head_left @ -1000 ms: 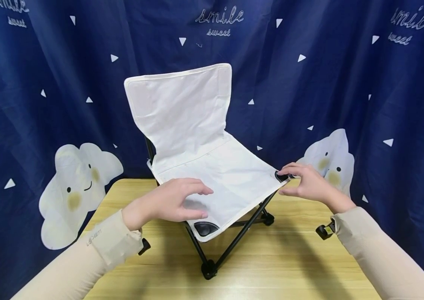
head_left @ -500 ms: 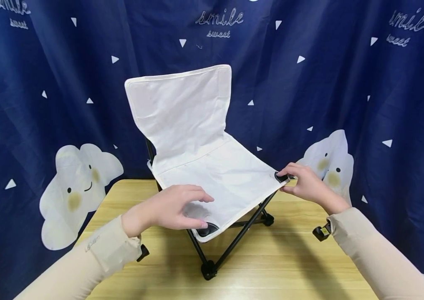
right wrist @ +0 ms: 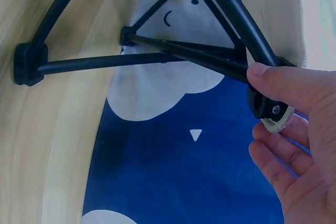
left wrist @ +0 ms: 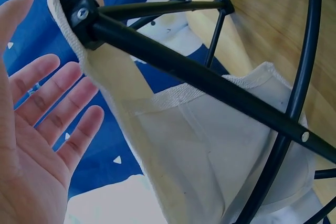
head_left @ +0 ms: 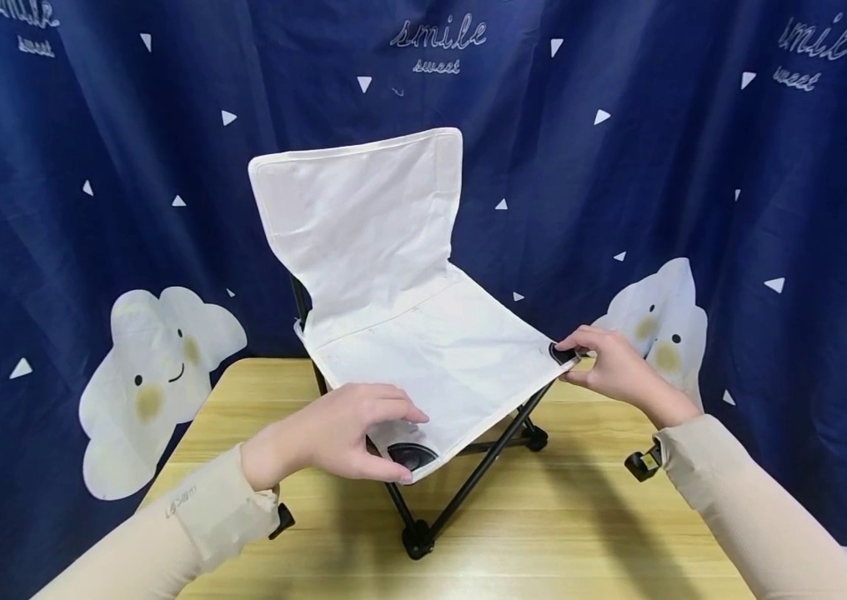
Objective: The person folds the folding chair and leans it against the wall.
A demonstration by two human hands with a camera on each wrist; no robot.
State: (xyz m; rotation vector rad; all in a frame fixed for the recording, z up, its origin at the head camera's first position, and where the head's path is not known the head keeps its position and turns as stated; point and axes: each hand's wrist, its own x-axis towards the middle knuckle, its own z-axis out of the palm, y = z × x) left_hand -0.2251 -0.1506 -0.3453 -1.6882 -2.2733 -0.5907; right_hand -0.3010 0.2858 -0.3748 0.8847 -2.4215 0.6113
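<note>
A white folding camp chair (head_left: 423, 333) with a black tube frame stands opened out, its backrest to the rear. At its front left corner, by the black patch (head_left: 410, 455), is my left hand (head_left: 348, 433). The left wrist view shows that hand (left wrist: 42, 124) with fingers extended beside the seat's edge, the thumb apart from them, near the black corner joint (left wrist: 79, 14). My right hand (head_left: 611, 367) pinches the front right corner. In the right wrist view, its thumb lies on the black corner joint (right wrist: 265, 103) and its fingers are behind the fabric edge.
The chair's feet, one at the front (head_left: 418, 538), stand on a light wooden table (head_left: 558, 517). Close behind hangs a dark blue curtain (head_left: 543, 167) printed with clouds and triangles. Small black devices (head_left: 644, 462) are strapped at both wrists.
My left hand has moved down, its thumb passing from above the black patch to the seat's front left corner. My right thumb has closed up to the right corner. The chair stays put.
</note>
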